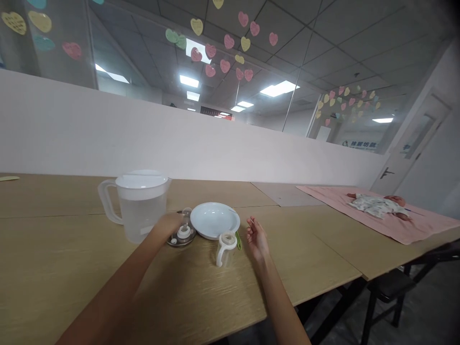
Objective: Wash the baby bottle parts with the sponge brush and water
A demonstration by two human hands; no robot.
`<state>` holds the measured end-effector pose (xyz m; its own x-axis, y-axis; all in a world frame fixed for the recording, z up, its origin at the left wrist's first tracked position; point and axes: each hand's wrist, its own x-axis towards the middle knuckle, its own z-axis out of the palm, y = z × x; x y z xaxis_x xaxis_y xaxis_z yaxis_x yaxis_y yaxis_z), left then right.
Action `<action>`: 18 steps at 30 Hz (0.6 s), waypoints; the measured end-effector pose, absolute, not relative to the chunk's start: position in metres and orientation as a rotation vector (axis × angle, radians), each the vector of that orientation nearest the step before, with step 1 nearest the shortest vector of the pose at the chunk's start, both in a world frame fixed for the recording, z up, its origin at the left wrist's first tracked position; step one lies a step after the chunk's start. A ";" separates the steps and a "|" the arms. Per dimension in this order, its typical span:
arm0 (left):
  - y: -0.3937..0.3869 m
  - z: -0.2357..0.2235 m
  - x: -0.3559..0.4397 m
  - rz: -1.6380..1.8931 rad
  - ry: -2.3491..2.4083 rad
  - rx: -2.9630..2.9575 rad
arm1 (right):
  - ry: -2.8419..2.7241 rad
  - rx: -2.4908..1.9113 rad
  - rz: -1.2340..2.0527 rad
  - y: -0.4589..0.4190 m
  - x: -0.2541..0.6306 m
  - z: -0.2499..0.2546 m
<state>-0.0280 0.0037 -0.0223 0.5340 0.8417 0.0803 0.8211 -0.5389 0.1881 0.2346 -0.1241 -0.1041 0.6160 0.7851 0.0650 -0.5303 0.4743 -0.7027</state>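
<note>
My left hand (171,224) reaches over the far left side of a small metal dish (179,243). Its fingertips are hidden, so I cannot tell whether they grip anything. In that dish are a white bottle collar with a teat (184,232) and a clear domed cap (187,214), close to my fingers. My right hand (256,237) hovers palm up, fingers loosely curled, with nothing visible in it. Left of it stands an uncapped clear baby bottle (225,250) with a white handle. A white bowl (214,218) sits behind the bottle, and a green handle-like thing (238,241) shows beside it.
Left of the dish stands a large lidded plastic jug (143,211) holding water. A baby doll (377,206) lies on a pink cloth (330,203) at the right of the wooden table (72,268). A dark stool (391,287) is below the right edge.
</note>
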 end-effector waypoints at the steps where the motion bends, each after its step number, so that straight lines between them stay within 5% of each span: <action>1: 0.006 -0.029 -0.028 0.200 1.455 2.638 | -0.408 -0.697 0.832 -0.124 0.235 -0.105; 11: 0.000 -0.022 -0.021 0.207 1.572 2.698 | -0.408 -0.736 0.827 -0.123 0.233 -0.104; 18: -0.032 0.034 -0.021 0.705 1.486 2.699 | -0.361 -0.669 0.828 -0.125 0.233 -0.101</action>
